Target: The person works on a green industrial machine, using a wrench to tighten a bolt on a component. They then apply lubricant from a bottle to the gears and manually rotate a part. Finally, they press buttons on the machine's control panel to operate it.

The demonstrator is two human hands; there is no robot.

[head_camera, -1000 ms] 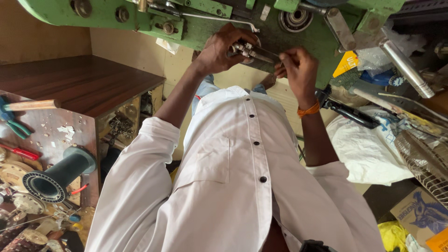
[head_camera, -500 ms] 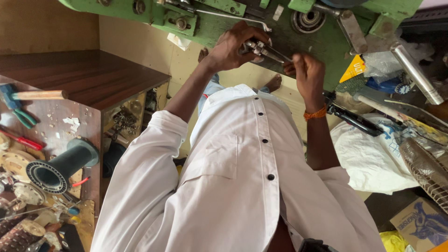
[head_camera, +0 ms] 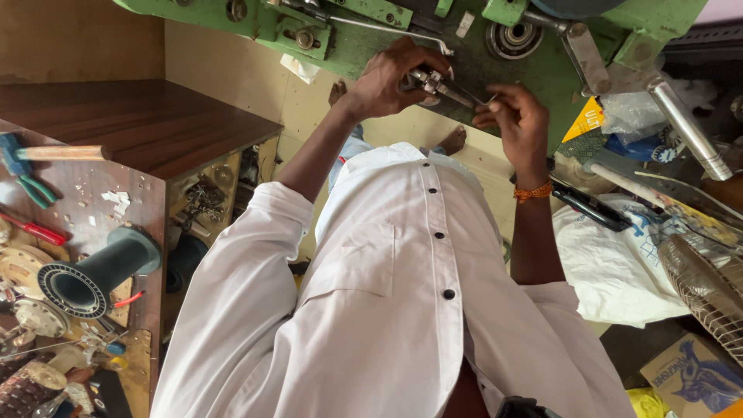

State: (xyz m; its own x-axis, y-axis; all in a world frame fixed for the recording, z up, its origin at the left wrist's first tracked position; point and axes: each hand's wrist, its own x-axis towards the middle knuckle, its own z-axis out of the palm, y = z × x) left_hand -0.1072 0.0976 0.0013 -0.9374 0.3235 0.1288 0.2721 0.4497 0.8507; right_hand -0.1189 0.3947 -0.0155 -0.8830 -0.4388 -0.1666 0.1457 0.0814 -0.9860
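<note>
- The left hand [head_camera: 391, 81] was closed around the handles of a pair of metal pliers [head_camera: 443, 83], knuckles up, holding the tool against the underside of the green machine [head_camera: 364, 35].
- The right hand [head_camera: 517, 118] had thumb and forefinger pinched together at the pliers' tip; whatever it pinched was too small to make out, perhaps a thin wire or pin.
- An orange thread band [head_camera: 532, 191] sat on the right wrist.
- The pliers lay between the two hands, nose pointing toward the right hand, just below a round bearing housing [head_camera: 515, 35] in the machine body.
- Judged from this, the step in hand was a grip-and-pull or a bend on a small part: the tool was already seated and the fingers steadied the far end.
- The next move would likely call for a firm squeeze by the left hand while the right kept its pinch steady, so that the small piece did not slip out of the nose.
- To one side stood a wooden cabinet [head_camera: 139, 131] with a hammer [head_camera: 54, 153], a red screwdriver [head_camera: 35, 229] and a black flanged pipe [head_camera: 97, 271] on its littered top; none was in use.
- On the other side lay a white plastic bag [head_camera: 611, 271] and a steel tube [head_camera: 689, 128].
</note>
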